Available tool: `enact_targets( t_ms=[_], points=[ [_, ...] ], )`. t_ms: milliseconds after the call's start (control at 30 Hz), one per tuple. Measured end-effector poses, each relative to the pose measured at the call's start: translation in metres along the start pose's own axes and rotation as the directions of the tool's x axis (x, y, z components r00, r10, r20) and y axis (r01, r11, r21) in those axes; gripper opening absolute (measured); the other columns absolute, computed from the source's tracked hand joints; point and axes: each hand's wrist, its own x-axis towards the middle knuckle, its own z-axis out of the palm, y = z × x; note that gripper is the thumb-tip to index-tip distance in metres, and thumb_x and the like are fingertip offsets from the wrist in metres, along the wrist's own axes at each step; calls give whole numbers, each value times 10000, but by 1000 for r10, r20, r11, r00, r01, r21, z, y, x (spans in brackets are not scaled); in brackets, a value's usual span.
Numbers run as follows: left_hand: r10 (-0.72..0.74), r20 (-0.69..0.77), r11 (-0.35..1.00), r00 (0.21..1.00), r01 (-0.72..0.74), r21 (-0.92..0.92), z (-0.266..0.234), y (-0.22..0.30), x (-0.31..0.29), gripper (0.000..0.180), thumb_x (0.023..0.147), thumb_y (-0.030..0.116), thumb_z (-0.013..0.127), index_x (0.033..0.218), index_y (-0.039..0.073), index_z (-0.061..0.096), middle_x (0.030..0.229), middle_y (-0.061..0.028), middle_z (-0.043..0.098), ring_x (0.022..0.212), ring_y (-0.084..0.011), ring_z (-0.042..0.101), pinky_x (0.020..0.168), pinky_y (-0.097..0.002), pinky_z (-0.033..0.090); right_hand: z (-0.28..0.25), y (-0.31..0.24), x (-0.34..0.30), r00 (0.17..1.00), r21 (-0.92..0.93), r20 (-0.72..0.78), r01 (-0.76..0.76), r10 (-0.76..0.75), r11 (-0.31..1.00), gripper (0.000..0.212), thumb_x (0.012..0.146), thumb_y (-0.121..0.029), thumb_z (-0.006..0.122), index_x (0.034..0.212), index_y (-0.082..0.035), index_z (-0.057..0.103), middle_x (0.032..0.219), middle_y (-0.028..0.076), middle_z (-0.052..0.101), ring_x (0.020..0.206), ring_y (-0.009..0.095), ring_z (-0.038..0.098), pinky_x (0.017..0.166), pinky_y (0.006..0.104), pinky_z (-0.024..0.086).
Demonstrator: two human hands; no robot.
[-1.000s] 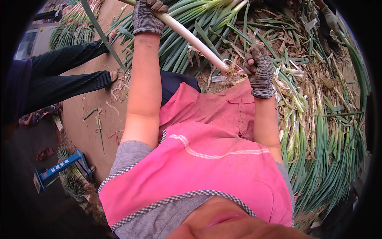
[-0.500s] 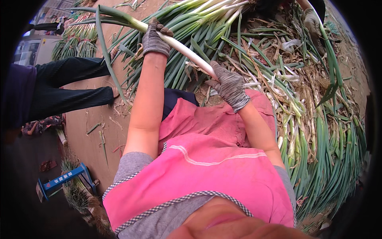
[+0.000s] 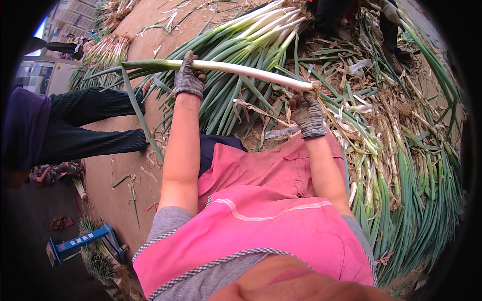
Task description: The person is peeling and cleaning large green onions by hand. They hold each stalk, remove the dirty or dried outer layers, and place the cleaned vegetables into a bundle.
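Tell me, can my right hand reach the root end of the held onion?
Likely yes: your right hand is right by the root end, with nothing visible between, while your left hand holds the onion.

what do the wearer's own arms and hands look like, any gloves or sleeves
The left hand and right hand wear matching knit gloves in mottled, streaky grey, ending at the wrists. The forearms are uncovered; the grey sleeves are short.

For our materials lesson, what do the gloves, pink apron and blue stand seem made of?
Gloves: apparently matte knitted yarn, from their streaky grey look and snug fit. Pink apron: probably woven cloth, dull, with creases and checked trim. Blue stand: perhaps painted metal, given its straight, smooth beam; possibly plastic.
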Motion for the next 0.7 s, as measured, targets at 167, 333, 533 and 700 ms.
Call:
enact_targets(
  t_ms=[167, 333, 533, 700],
  points=[
    [-71, 159, 995, 985, 81, -58, 18, -40, -31, 178, 728, 122, 679, 847, 97, 547, 708, -19, 564, 595, -131, 507, 463, -221, 377, 65, 71, -15, 960, -143, 242, -106, 139, 984, 281, 821, -269, 570, 1022, -77, 537, 1054, 122, 566, 736, 203, 571, 650, 307, 495],
    [17, 249, 968, 968, 47, -247, 22, -39, -43, 282, 755, 134, 636, 1015, 107, 533, 937, -45, 583, 792, -200, 571, 676, -337, 504, 70, 48, 39, 993, -73, -118, -28, 19, 997, 200, 856, -282, 526, 926, -95, 538, 835, 57, 627, 598, 123, 539, 513, 248, 441],
    [175, 148, 962, 973, -137, -236, -2, -36, -37, 199, 779, 146, 625, 951, 80, 549, 966, -96, 581, 947, -219, 559, 792, -371, 503, 83, 52, 15, 984, -229, 90, -132, 156, 965, 411, 825, -439, 523, 1003, -68, 517, 937, 90, 598, 647, 196, 542, 540, 281, 454],
    [-51, 390, 967, 920, 143, -210, -5, -67, -43, 297, 781, 182, 634, 1012, 31, 524, 1018, -137, 550, 978, -259, 526, 847, -428, 467, 81, 79, 28, 982, -121, -59, -184, 178, 975, 226, 807, -276, 607, 864, -75, 520, 784, 84, 604, 521, 138, 499, 423, 222, 376]
  ],
)
